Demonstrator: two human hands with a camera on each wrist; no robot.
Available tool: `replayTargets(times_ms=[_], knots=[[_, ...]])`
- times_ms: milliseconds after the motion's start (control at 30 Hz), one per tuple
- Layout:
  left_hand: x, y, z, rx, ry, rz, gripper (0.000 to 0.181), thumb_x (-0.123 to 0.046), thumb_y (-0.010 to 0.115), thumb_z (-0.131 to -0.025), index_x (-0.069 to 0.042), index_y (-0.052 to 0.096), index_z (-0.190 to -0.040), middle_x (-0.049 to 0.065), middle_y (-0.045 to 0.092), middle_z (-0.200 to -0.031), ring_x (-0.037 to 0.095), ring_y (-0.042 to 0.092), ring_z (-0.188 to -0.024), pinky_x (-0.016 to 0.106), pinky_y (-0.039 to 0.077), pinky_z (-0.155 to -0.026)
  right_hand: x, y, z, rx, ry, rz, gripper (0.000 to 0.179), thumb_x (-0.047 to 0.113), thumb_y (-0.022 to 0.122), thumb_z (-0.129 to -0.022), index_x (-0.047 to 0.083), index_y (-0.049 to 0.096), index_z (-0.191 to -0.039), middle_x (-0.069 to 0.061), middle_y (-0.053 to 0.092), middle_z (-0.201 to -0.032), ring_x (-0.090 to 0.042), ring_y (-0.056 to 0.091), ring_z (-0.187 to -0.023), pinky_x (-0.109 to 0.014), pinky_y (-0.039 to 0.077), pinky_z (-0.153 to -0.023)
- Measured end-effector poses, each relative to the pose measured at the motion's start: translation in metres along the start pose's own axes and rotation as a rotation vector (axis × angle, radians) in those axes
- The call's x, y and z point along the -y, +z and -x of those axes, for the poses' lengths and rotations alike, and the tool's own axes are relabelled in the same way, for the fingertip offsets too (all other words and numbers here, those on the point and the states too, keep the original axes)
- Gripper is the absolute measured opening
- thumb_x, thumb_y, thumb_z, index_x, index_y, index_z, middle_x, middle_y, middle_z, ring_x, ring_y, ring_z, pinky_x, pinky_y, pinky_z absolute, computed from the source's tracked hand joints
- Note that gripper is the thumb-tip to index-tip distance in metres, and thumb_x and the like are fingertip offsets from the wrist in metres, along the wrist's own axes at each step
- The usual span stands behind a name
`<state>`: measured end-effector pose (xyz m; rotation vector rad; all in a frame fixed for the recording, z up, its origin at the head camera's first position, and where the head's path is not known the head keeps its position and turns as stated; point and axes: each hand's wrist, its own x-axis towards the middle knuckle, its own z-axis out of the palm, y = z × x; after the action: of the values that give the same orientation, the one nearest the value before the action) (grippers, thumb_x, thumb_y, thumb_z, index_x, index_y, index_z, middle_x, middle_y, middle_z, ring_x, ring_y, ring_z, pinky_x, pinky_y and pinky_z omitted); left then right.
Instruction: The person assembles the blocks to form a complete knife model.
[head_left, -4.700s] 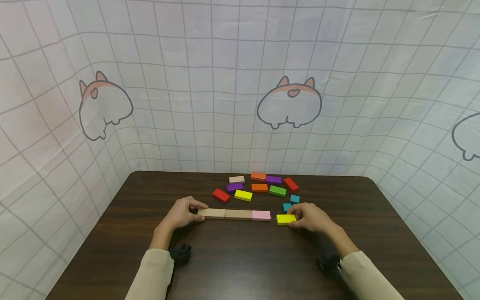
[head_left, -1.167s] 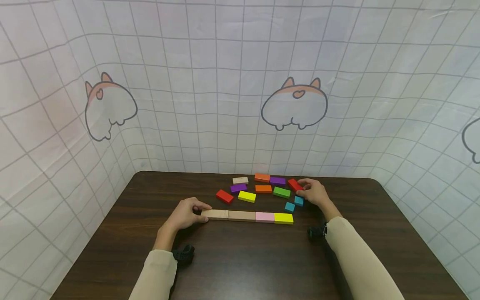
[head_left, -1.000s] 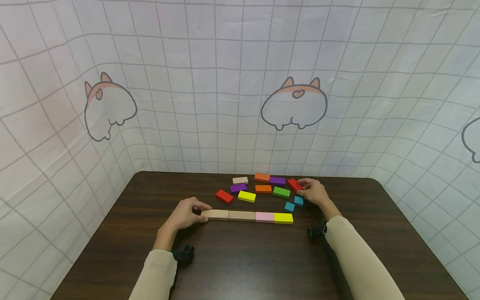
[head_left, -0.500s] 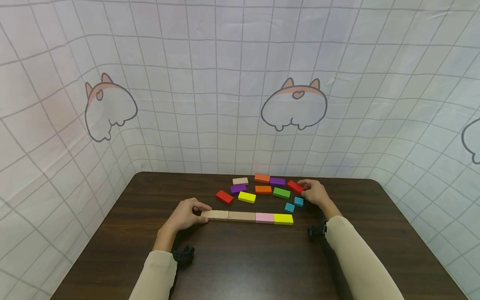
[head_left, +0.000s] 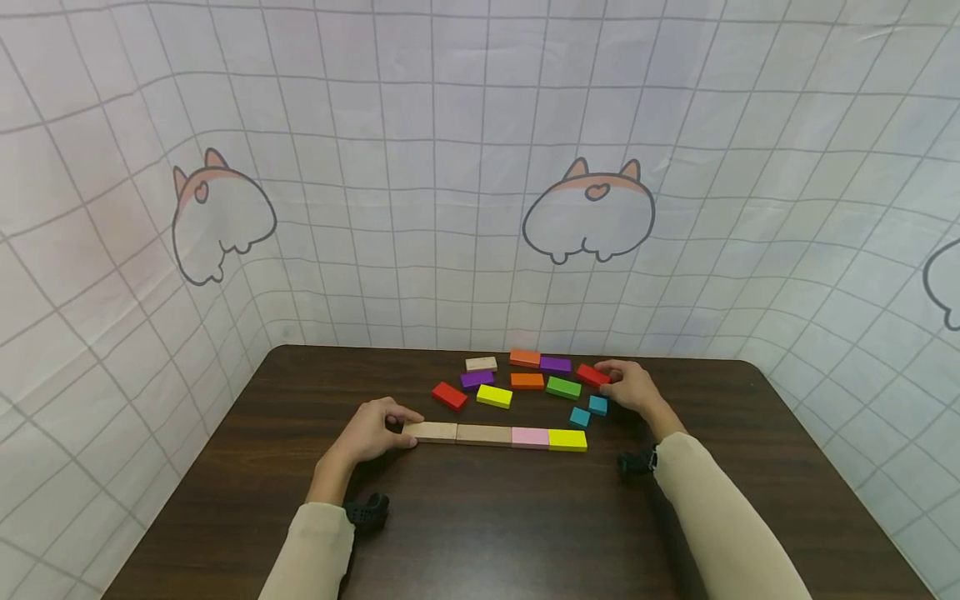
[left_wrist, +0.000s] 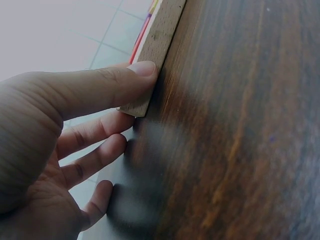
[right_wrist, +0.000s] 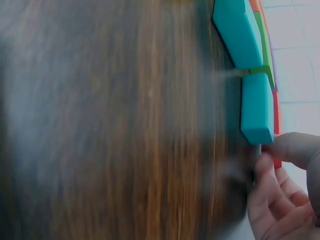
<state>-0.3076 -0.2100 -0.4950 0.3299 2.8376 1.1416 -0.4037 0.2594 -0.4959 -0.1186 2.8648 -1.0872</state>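
A row of blocks lies across the table: a plain wooden block (head_left: 435,432), a second wooden block (head_left: 483,434), a pink block (head_left: 530,437) and a yellow block (head_left: 567,440), end to end. My left hand (head_left: 372,430) pinches the row's left end between thumb and index finger; in the left wrist view the thumb (left_wrist: 112,87) lies along the wooden block's side (left_wrist: 160,40). At the back right, my right hand (head_left: 632,387) holds the right end of a red block (head_left: 592,375). In the right wrist view, a blue block (right_wrist: 257,107) hides most of that red block.
Behind the row lie several loose blocks: another red block (head_left: 449,396), a yellow one (head_left: 494,396), a green one (head_left: 563,387), and orange, purple and wooden ones. Two small blue blocks (head_left: 580,417) sit near my right hand. A grid-patterned cloth (head_left: 480,250) hangs behind the table.
The right hand has set the yellow block against the pink one, let it go and moved back to the red block. The red block has since turned slightly and shifted right. The left hand stays.
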Motion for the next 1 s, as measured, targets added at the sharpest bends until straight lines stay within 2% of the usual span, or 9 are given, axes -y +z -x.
replayTargets(times_ms=[100,200,500,800,1000], knots=[[0.0,0.001,0.0,-0.002,0.002,-0.003,0.028,-0.016,0.089,-0.08,-0.023,0.082,-0.106,0.0,0.063,-0.095,0.02,0.052,-0.09,0.034,0.043,-0.08,-0.003,-0.004,0.002,0.023,-0.02,-0.056,0.044,0.004,0.064,-0.097,0.004,0.06,-0.141,-0.033,0.055,-0.136,-0.025,0.065,-0.086,-0.034,0.058,-0.072],[0.001,0.001,-0.001,-0.003,0.002,0.0,0.028,-0.016,0.088,-0.08,-0.023,0.082,-0.106,0.0,0.063,-0.095,0.02,0.051,-0.09,0.034,0.043,-0.08,-0.006,-0.01,0.005,0.04,-0.046,-0.108,0.046,0.0,0.063,-0.097,0.002,0.058,-0.142,-0.034,0.053,-0.138,-0.02,0.068,-0.082,-0.032,0.06,-0.071],[-0.001,-0.001,0.0,0.002,0.009,-0.001,0.028,-0.017,0.088,-0.081,-0.023,0.082,-0.107,0.002,0.064,-0.096,0.02,0.051,-0.09,0.035,0.043,-0.08,-0.01,-0.03,0.018,0.076,-0.129,-0.127,0.045,-0.002,0.062,-0.096,-0.001,0.057,-0.141,-0.032,0.055,-0.131,-0.025,0.07,-0.087,-0.037,0.062,-0.075],[-0.001,-0.001,0.0,0.004,0.008,0.004,0.028,-0.017,0.088,-0.08,-0.023,0.082,-0.107,0.002,0.062,-0.094,0.021,0.051,-0.09,0.034,0.042,-0.079,-0.008,-0.05,0.044,0.145,-0.187,-0.114,0.044,-0.002,0.063,-0.096,0.001,0.058,-0.139,-0.028,0.046,-0.132,-0.024,0.066,-0.086,-0.039,0.062,-0.076],[-0.001,0.0,0.0,0.001,0.006,0.008,0.028,-0.016,0.088,-0.08,-0.022,0.082,-0.107,0.002,0.062,-0.094,0.021,0.051,-0.09,0.035,0.042,-0.079,-0.009,-0.057,0.06,0.195,-0.186,-0.149,0.043,0.001,0.066,-0.096,0.003,0.06,-0.139,-0.026,0.045,-0.131,-0.024,0.066,-0.085,-0.035,0.061,-0.076]])
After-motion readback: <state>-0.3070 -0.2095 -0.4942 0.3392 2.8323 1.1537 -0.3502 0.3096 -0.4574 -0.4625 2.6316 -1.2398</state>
